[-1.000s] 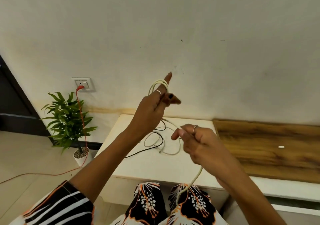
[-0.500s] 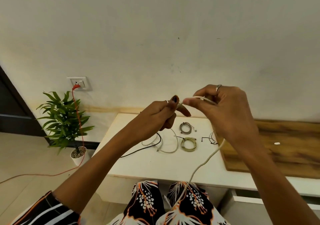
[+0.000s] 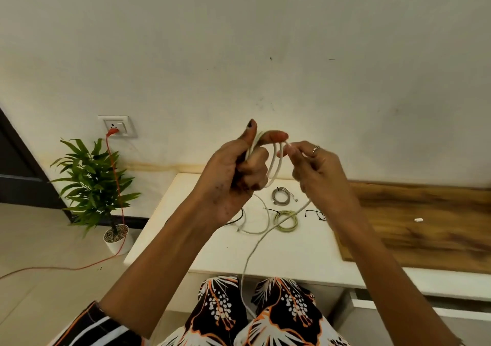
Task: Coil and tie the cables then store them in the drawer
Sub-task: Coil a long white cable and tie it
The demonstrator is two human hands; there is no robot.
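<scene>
Above the near edge of the white tabletop, both hands are raised in front of the wall, working one white cable. The left hand has its grip curled around several finished loops, thumb and forefinger stretched apart so the turns hang over the forefinger and stay the same size, like a form to wind on. The right hand pinches the running part of that cable in a narrow grip between thumb and fingertips, just right of the loops, probably to guide the next turn over the left forefinger. From that pinch the loose tail drops down and toward the near side, crosses the tabletop edge and ends out of sight at the patterned lap, so a fair length seems left to wind before tying. On the tabletop beyond the hands lie a small grey coil and, nearer, a yellow-green coil; both look bound with dark ties, so they are likely finished and waiting for storage. Left of them a loose white cable and a dark cable lie uncoiled, and short black ties sit to the right, within easy reach. A pale drawer front shows low at the right, under the tabletop; whether it is open I cannot tell.
</scene>
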